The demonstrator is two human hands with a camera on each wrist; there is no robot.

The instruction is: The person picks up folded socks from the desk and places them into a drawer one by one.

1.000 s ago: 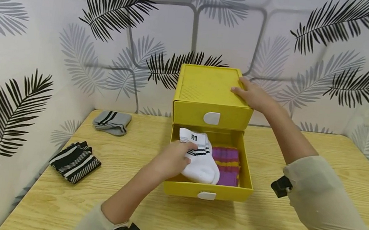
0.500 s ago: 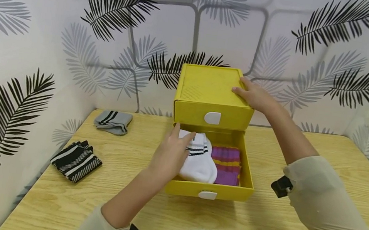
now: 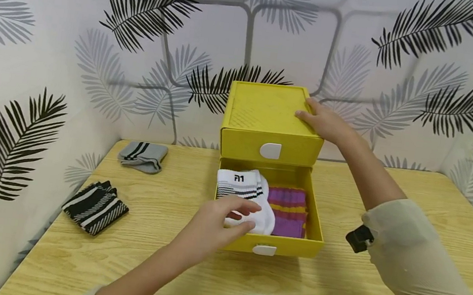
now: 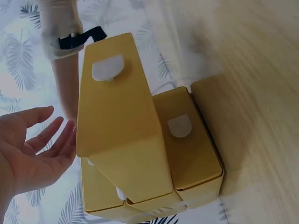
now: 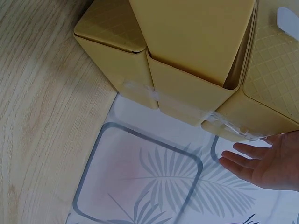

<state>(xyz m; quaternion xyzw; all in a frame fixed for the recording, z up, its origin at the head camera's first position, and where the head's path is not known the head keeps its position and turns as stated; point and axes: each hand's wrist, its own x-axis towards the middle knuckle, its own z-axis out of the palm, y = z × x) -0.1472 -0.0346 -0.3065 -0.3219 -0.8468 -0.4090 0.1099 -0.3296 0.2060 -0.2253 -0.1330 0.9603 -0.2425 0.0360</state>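
In the head view, folded white socks (image 3: 261, 215) with dark stripes and a black mark on the cuff lie in the left half of a pulled-out yellow drawer (image 3: 295, 247). Folded purple and yellow striped socks (image 3: 288, 211) lie beside them. My left hand (image 3: 219, 225) hovers over the drawer's front left corner, fingers loosely bent with nothing between them, hiding part of the white socks. My right hand (image 3: 329, 124) rests on the top right edge of the yellow drawer unit (image 3: 268, 107). In the right wrist view, several of its extended fingers (image 5: 243, 170) show beside the unit.
A folded grey sock bundle (image 3: 143, 156) with black stripes lies at the table's back left. Nearer stands a folded black-and-white bundle (image 3: 96, 207). The upper drawer (image 3: 241, 144) is closed. A patterned wall (image 3: 216, 30) rises behind the wooden table (image 3: 155, 216).
My left hand has let go of the white socks, passed over their cuff and drawn back toward the drawer front. The socks now lie flatter, further left. My right hand stays in place.
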